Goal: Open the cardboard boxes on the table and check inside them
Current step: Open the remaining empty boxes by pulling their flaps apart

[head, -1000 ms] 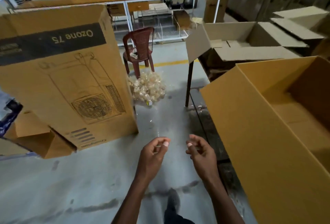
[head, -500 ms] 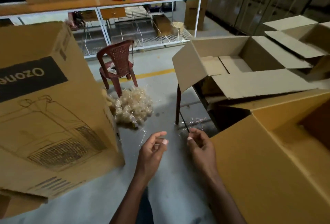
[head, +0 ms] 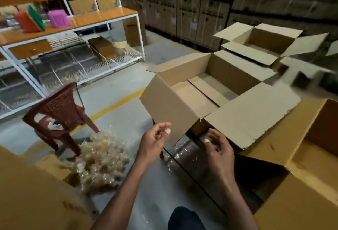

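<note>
As our view swings right off the big printed carton, the open box (head: 210,90) fills centre, empty inside | left hand (head: 155,141), right hand (head: 217,149) apart, fingers loosely curled, maybe holding clear tape | next box awaits checking

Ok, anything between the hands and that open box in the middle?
Nothing visible does. The left hand and right hand hover just short of the middle box, whose near flap already hangs open toward them.
</note>
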